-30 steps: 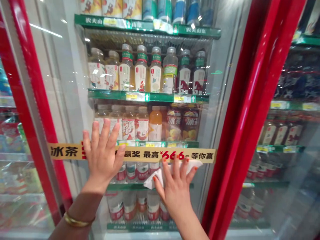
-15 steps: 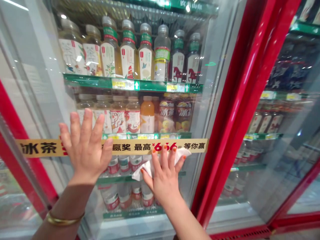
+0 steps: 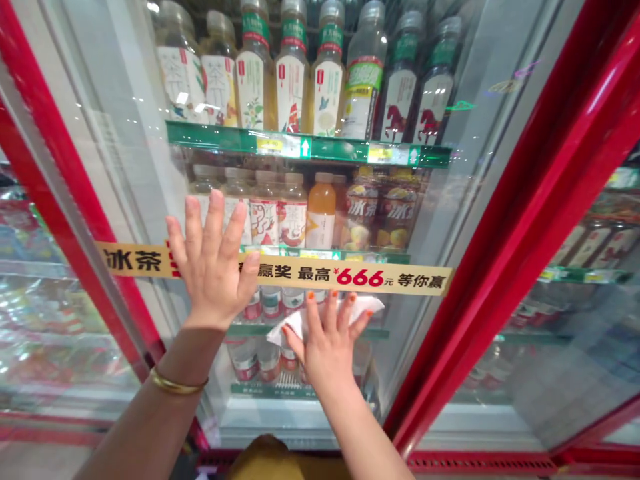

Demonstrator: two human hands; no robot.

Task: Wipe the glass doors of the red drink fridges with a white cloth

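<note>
My left hand [image 3: 213, 267] lies flat with its fingers spread on the glass door [image 3: 465, 200] of a drinks fridge, covering part of a yellow printed strip [image 3: 425, 279]. A gold bangle [image 3: 179, 385] circles that wrist. Just below the strip, my right hand [image 3: 330, 347] holds a white tissue [image 3: 369, 307] against the glass under its outstretched fingers. The tissue's edges show on both sides of the fingers; its middle is hidden by the hand. Both hands are apart from each other.
Behind the glass, shelves hold several drink bottles [image 3: 290, 87] and an orange juice bottle [image 3: 321, 210]. A red door frame [image 3: 500, 267] runs along the right, with another red frame [image 3: 65, 153] at left. A mustard-coloured shape [image 3: 270, 460] shows at the bottom.
My right hand and the tissue have slid down and leftward on the glass, uncovering the strip's red digits. My left hand stays on the strip while the view has shifted and tilted.
</note>
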